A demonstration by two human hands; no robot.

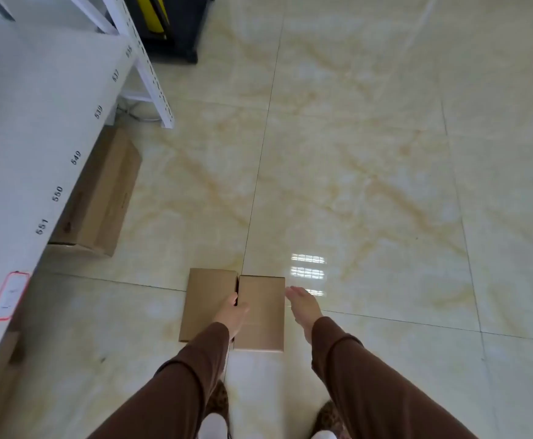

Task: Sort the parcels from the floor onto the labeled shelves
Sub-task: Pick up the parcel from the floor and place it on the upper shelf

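Note:
Two small brown cardboard parcels lie side by side on the tiled floor in front of me: the left parcel (206,299) and the right parcel (263,315). My left hand (233,313) reaches down into the gap between them, thumb on the right parcel's top and fingers hidden in the gap. Whether it grips is unclear. My right hand (304,307) hovers flat and open just beside the right parcel's right edge, holding nothing. A white shelf (37,122) with number labels such as 549, 550 and 551 along its front edge runs along the left.
A larger brown box (100,198) sits on the floor under the white shelf. A red-framed tag (8,294) hangs on the shelf edge. A black and yellow object (170,23) stands at the top. The glossy tiled floor (385,153) stretches to the right.

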